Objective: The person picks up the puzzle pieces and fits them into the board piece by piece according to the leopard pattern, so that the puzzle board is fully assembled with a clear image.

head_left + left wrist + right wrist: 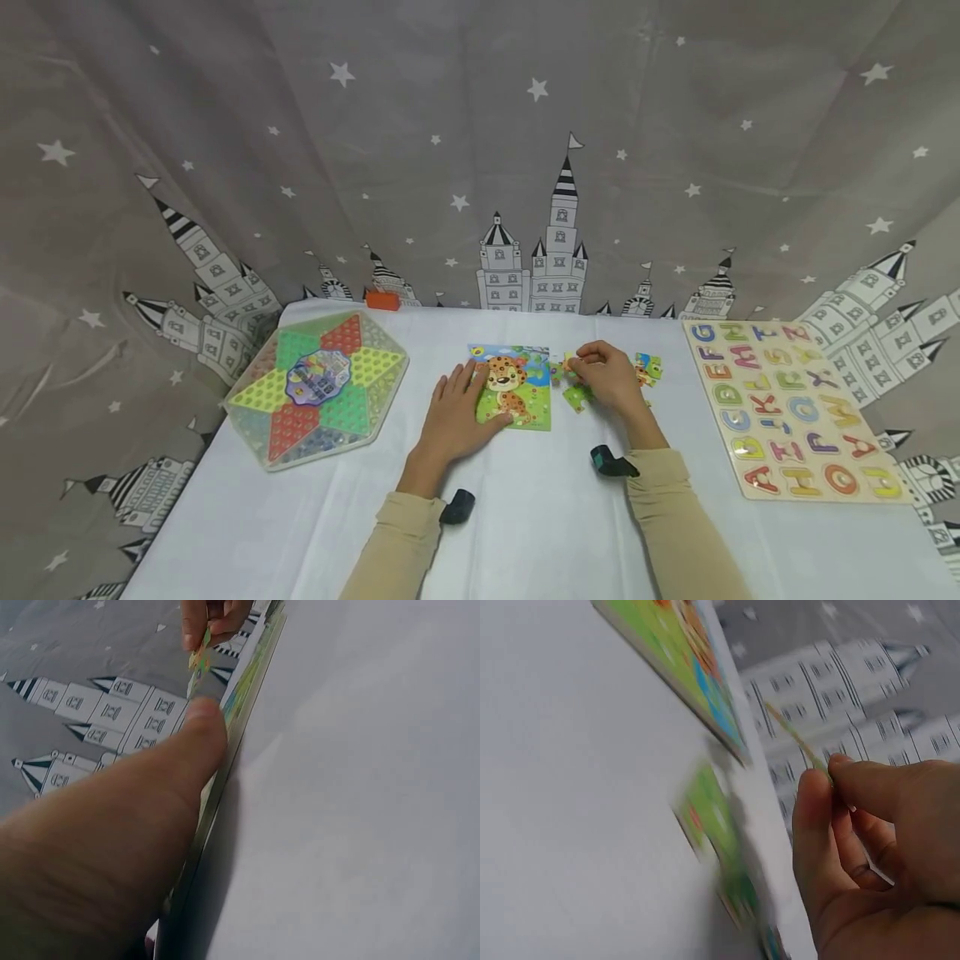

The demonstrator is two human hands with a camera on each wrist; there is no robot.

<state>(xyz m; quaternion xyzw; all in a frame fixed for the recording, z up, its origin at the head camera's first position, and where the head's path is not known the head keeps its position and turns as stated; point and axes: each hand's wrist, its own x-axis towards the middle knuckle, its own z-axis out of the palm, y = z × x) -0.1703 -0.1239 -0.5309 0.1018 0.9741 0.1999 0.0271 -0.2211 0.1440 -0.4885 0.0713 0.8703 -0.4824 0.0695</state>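
Observation:
A leopard picture puzzle [534,408] lies flat on the white table, its spotted cub on green grass. My left hand [453,412] rests along the puzzle's left side with its fingers extended and the thumb at the lower edge. To the right of the puzzle, my right hand [611,379] pinches a small puzzle piece [795,735] between thumb and index finger. That piece is seen nearly edge-on in the right wrist view, raised off the table. Under and beside the right hand lie loose green puzzle pieces [576,397], partly hidden by it; more loose pieces [648,367] lie beyond its wrist.
A hexagonal Chinese checkers board [360,415] lies on the left. On the right is a wooden alphabet board [806,417] with colored letters. An orange block [382,301] sits at the table's back edge, before a grey castle-print curtain [450,167].

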